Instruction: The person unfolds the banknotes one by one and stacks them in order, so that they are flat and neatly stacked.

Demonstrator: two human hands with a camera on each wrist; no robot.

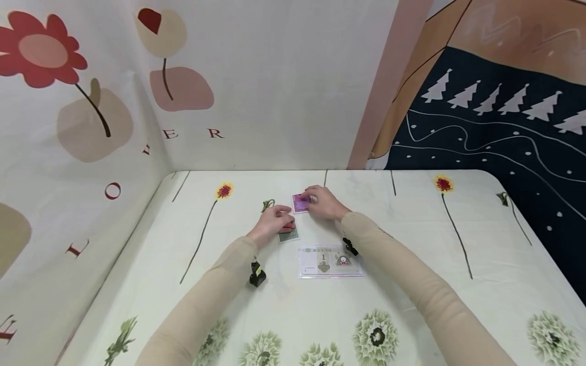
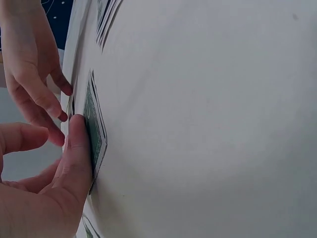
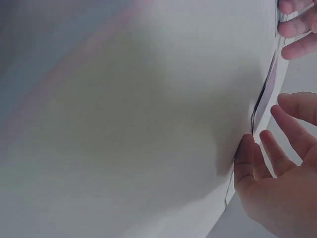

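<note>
My left hand (image 1: pixel 271 224) rests on a small stack of dark green, banknote-like paper slips (image 1: pixel 289 236). One of its fingers lies flat along the green stack (image 2: pixel 92 126) in the left wrist view, with the others raised. Just beyond and to the right, my right hand (image 1: pixel 324 203) touches a small stack of purple, banknote-like slips (image 1: pixel 300 204). In the right wrist view its fingertips meet the edge of the purple stack (image 3: pixel 266 96), and the thumb stands apart. Closer to me lies a wider pale banknote-like stack (image 1: pixel 331 262) marked with a 1.
The tabletop cloth (image 1: pixel 403 290) is pale with printed flowers. Behind it rises a fabric wall (image 1: pixel 274 91), and on the right hangs a dark panel with printed trees (image 1: pixel 485 137). A black wrist device (image 1: pixel 257 274) sits under the left wrist.
</note>
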